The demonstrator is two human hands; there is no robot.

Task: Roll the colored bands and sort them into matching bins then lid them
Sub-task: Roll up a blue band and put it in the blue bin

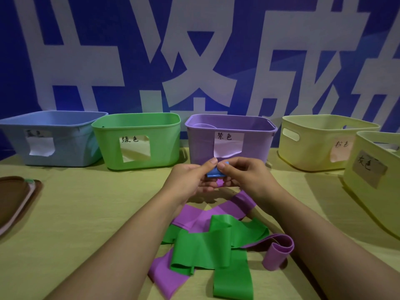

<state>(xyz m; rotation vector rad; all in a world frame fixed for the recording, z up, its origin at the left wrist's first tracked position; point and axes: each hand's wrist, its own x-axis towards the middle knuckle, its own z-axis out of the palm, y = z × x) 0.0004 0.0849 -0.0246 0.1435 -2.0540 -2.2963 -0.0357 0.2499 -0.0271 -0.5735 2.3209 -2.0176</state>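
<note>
A small rolled blue band [214,172] is held up in front of the purple bin [231,144]. My left hand [190,180] and my right hand [240,176] both pinch it between thumb and fingers. Below my wrists lies a loose pile of bands on the table: green bands [207,245] crossed over purple bands [201,217], with one purple band [279,252] curled at the right. The blue bin [52,139] and green bin [138,141] stand at the back left, both open.
Two pale yellow bins stand at the right, one at the back [320,144] and one nearer [376,178], each with a paper label. Stacked brown lids [15,198] lie at the left table edge. A blue and white banner hangs behind.
</note>
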